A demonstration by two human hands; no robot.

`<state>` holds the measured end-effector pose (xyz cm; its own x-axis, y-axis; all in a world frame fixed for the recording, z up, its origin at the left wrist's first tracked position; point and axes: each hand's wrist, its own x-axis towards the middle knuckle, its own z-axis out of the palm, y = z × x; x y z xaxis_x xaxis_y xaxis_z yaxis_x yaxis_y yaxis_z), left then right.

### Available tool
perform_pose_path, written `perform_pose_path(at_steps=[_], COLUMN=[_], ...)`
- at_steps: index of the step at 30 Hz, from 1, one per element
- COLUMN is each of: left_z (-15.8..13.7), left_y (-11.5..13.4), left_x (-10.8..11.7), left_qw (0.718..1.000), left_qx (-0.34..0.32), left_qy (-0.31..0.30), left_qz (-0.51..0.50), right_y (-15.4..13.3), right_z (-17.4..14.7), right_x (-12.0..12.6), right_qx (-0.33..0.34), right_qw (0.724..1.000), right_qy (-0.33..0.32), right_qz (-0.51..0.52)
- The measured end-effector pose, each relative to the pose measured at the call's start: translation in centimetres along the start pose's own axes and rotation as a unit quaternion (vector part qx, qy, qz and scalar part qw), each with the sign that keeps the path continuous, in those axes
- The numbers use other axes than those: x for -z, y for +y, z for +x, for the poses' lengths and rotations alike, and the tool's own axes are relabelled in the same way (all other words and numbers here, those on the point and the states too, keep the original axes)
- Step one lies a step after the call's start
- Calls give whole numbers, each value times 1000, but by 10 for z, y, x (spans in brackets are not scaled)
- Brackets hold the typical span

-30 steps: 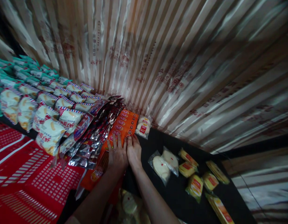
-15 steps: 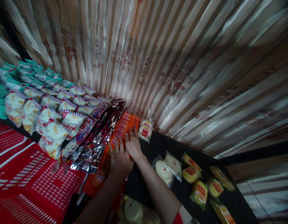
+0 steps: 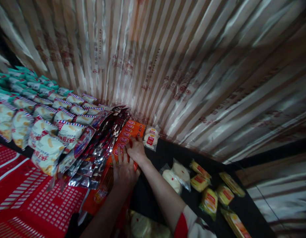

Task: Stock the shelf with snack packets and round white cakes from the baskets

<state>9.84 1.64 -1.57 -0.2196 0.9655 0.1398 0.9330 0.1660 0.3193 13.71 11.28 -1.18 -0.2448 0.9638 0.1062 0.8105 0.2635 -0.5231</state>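
Note:
An orange packet (image 3: 123, 136) printed with rows of oval logos lies on the dark shelf, its far end toward the curtain. My left hand (image 3: 124, 171) rests flat on its near part, fingers spread. Beside it, my right hand (image 3: 137, 151) lies on the packet's right side with fingers apart and slightly bent; both palms face down and hide part of the print. Against the packet's left side leans a row of shiny dark-red packets (image 3: 97, 158). A clear bag of white round cakes (image 3: 151, 138) sits just right of its far end.
White snack bags (image 3: 48, 152) and teal-topped bags (image 3: 21, 81) stand in rows at left. A red basket (image 3: 41, 195) is below them. Bagged flat white rounds (image 3: 172, 180) and several yellow packs (image 3: 209, 201) lie on the black shelf (image 3: 192, 211). A pleated plastic curtain (image 3: 133, 59) hangs behind.
The whole view has shifted slightly, with most things now a little farther left. Both hands stay on the orange packet; more of the right sleeve shows.

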Motion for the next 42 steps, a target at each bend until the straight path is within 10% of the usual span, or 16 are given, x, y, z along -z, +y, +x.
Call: perform_pose_path(at_steps=[30,42], left_z=[-2,-1], left_y=[-5,-7], left_x=[-14,-19], left_qw=[999,995], left_qx=[-16,-47], left_qy=[47,87], left_qz=[10,-17], right_y=[18,70], right_z=[12,9], right_x=[3,22], right_qx=[76,12], right_qw=[993,989], right_qy=[78,132], right_qz=[43,-73])
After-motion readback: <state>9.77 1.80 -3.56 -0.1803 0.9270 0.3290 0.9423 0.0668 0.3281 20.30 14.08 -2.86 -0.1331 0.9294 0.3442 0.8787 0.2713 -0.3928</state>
